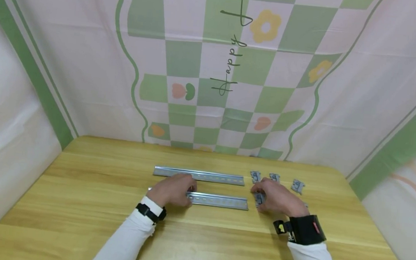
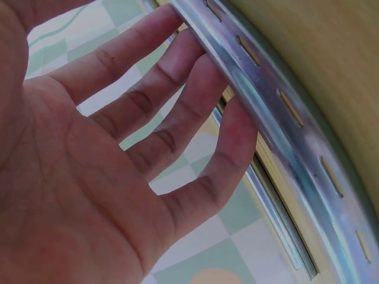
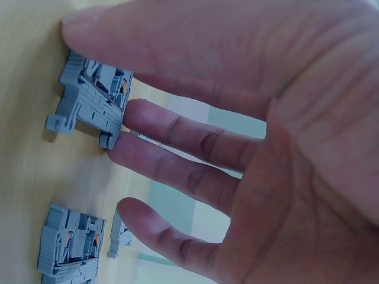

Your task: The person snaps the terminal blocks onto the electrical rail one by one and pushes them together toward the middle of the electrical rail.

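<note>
Two slotted metal DIN rails lie across the wooden table. My left hand (image 1: 174, 189) grips the near DIN rail (image 1: 220, 201) toward its left end. In the left wrist view its fingertips (image 2: 237, 124) press along one long edge of that rail, whose slots show. The right hand (image 1: 278, 197) holds a grey terminal block (image 3: 95, 100) just right of the near rail. Its thumb (image 3: 100, 35) is on one side of the block and fingertips are on the other, low at the tabletop. The far DIN rail (image 1: 204, 176) lies behind, parallel to the near one.
Beyond the right hand lie more grey terminal blocks: one at the left (image 1: 255, 176), a middle block (image 1: 274, 177) and one farther right (image 1: 297, 186). Another block (image 1: 306, 204) is mostly hidden by the hand. A patterned curtain (image 1: 213, 64) rises behind the table (image 1: 94, 202).
</note>
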Available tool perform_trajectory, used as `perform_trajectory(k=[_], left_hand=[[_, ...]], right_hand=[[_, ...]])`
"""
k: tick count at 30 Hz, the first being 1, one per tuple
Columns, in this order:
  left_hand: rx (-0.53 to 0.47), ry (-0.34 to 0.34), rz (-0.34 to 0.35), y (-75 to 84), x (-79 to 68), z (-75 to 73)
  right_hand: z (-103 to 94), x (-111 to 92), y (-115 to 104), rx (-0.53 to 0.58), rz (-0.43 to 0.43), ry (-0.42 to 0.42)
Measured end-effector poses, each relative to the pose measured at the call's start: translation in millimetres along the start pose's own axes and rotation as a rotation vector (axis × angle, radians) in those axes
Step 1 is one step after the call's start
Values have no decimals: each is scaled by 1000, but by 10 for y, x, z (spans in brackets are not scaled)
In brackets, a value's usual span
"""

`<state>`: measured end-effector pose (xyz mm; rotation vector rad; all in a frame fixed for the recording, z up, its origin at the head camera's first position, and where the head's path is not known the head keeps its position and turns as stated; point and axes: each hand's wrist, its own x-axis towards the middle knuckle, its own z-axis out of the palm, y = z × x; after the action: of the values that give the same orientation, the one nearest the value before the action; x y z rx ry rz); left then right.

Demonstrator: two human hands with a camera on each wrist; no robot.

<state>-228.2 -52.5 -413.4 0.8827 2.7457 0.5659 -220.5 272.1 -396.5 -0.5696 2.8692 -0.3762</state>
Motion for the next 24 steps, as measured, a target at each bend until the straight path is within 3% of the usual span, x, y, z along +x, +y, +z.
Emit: perform_trajectory(k=[24], left_hand=[[6, 3, 1, 14, -2, -17]], right_hand=[[-7, 17, -21, 32, 55, -15]])
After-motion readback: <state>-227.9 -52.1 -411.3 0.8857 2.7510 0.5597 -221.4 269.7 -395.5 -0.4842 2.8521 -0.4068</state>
